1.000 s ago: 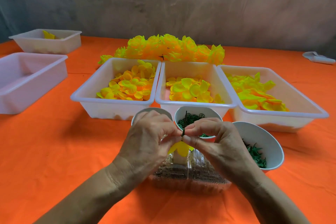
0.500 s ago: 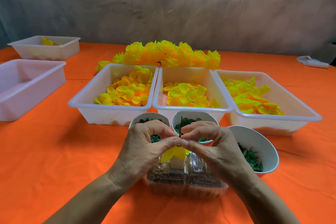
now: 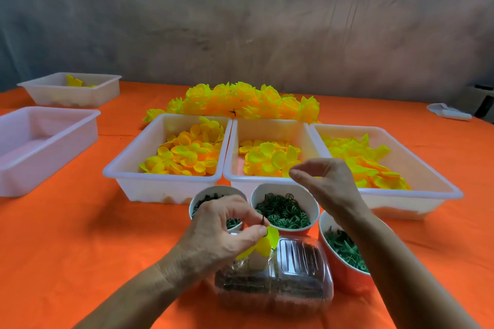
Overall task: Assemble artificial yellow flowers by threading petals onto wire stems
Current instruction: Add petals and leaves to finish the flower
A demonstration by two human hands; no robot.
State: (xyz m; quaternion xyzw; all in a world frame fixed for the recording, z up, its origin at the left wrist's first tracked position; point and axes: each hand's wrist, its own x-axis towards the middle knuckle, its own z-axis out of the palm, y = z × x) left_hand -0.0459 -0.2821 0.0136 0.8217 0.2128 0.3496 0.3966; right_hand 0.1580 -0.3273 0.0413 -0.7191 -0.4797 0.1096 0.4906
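My left hand [image 3: 219, 230] pinches a thin dark wire stem [image 3: 264, 218] with a yellow petal [image 3: 263, 244] threaded on it, just above a clear plastic box [image 3: 294, 280] of dark stems. My right hand [image 3: 324, 184] hovers over the near edge of the middle petal tray [image 3: 270, 125], fingers loosely curled and holding nothing. Three white trays hold yellow petals: the left tray [image 3: 128, 171], the middle one and the right tray [image 3: 438, 189]. Finished yellow flowers [image 3: 240, 100] lie piled behind them.
Three small bowls sit in front of the trays: a left bowl [image 3: 205, 192], a middle bowl of green rings [image 3: 283, 212], a right bowl of green parts [image 3: 344, 248]. Two more white trays [image 3: 48, 136] [image 3: 69, 88] stand at the far left on the orange table [image 3: 66, 235].
My right hand let go of the stem and rose up and right toward the middle tray. My left hand keeps the stem and petal, now alone.
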